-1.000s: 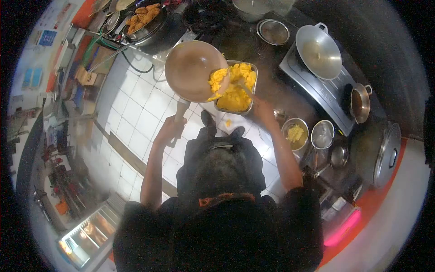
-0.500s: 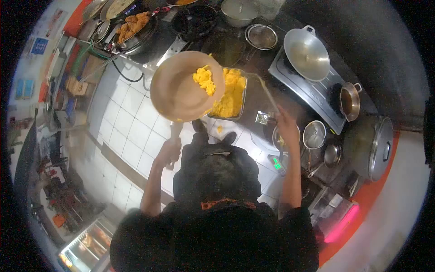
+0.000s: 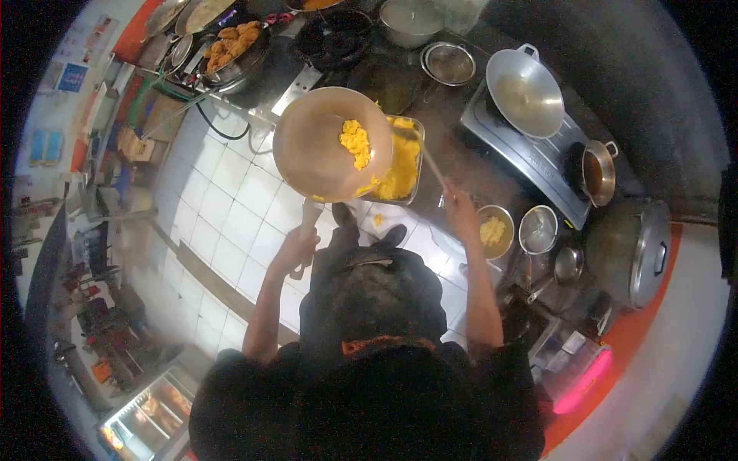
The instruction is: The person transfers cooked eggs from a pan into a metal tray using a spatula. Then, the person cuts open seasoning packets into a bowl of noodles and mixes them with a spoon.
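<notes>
My left hand (image 3: 298, 250) is closed round the handle of a wide tan pan (image 3: 315, 146), which is tilted toward a metal tray (image 3: 417, 173). A clump of yellow scrambled egg (image 3: 355, 144) lies in the pan. More yellow egg (image 3: 398, 169) fills the tray, partly hidden by the pan's rim. My right hand (image 3: 460, 206) grips a long thin utensil (image 3: 432, 160), whose far end is over the tray beside the pan.
A silver wok (image 3: 525, 92) sits on a portable stove (image 3: 530, 154) at the right. Near my right arm are a bowl of pale food (image 3: 494, 230), strainers and a large lidded pot (image 3: 634, 250). Fried food (image 3: 231, 48) is at the upper left.
The utensil's far end has swung left to the tray, and my right hand has moved left. The bowl of pale food shows more fully. The pan appears slightly further right.
</notes>
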Tool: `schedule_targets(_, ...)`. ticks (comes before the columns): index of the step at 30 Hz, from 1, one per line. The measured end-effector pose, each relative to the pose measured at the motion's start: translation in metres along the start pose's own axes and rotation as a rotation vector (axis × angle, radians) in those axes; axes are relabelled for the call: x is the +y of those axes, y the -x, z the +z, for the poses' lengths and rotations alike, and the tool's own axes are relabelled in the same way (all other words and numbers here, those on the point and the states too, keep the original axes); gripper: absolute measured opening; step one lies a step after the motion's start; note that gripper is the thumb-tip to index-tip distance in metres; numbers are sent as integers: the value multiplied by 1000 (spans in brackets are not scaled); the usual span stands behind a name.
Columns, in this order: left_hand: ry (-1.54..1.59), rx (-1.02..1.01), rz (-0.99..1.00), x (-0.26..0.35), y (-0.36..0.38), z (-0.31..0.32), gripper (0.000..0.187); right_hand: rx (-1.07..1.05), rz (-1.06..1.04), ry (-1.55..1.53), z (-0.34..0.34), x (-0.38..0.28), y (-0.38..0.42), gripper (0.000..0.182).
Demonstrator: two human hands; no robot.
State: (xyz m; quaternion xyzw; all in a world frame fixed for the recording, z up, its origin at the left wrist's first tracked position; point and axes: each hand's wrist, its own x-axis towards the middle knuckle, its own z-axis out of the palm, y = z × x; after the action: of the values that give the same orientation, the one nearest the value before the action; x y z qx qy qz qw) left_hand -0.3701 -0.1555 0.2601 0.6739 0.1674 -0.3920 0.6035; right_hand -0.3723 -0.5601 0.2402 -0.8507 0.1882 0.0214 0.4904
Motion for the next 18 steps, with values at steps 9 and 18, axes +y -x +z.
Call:
schedule_targets(9, 111, 37, 25, -6, -27, 15, 21, -71, 16, 228, 10, -14, 14, 40)
schedule_targets(18, 23, 27, 87, 3, -29, 17, 19, -109, 36, 629, 52, -29, 2, 47)
